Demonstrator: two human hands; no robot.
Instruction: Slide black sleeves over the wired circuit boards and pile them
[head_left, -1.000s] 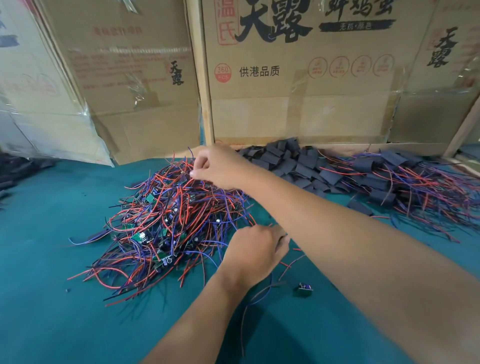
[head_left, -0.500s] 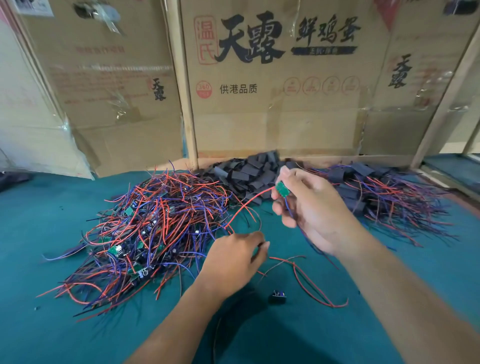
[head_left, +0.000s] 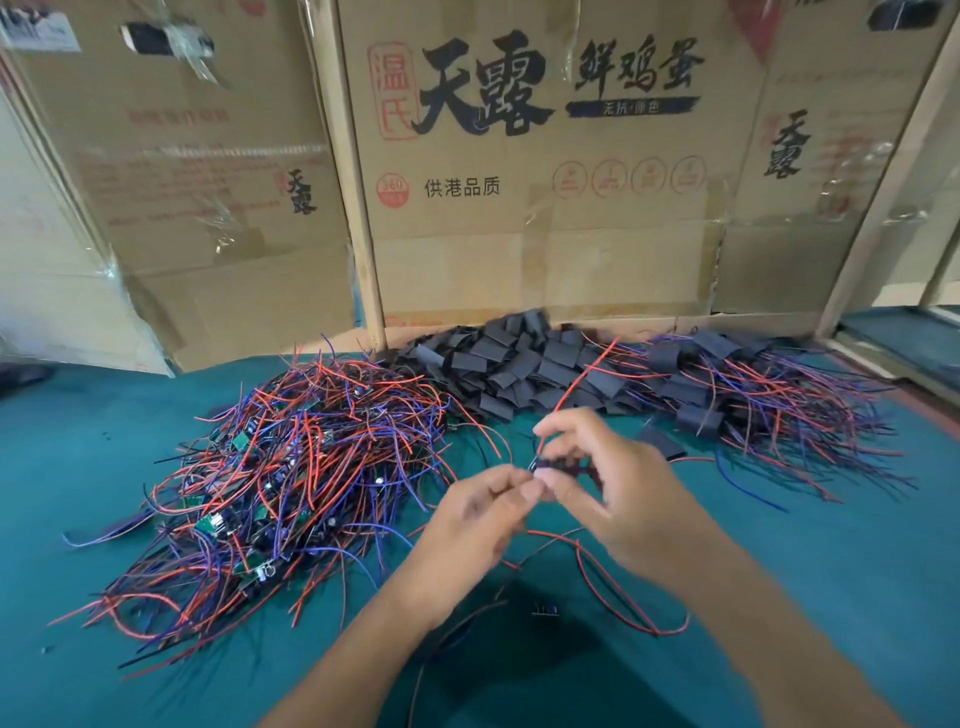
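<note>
Over the middle of the green table, head view: left hand and right hand brought together, fingertips meeting. Right hand curled round a small wired circuit board, dark and blurred, pinched between thumb and fingers; red wire rising from it toward the far boxes, another red wire looping down onto the table below the wrists. Left hand with fingers curled and pinched at the near end of the same piece; whether on the board itself or on a sleeve, cannot tell through the blur.

To the left, just beside the hands: a big tangle of unsleeved boards, red and blue leads sprawling outward, green boards showing here and there. Behind the hands, against the cardboard boxes: heap of loose black sleeves. To the right of that heap, touching it: pile of sleeved boards with wires fanning toward the right edge. One black sleeve lying apart, near the right wrist. Small dark part on the table between the forearms, too small to identify.
</note>
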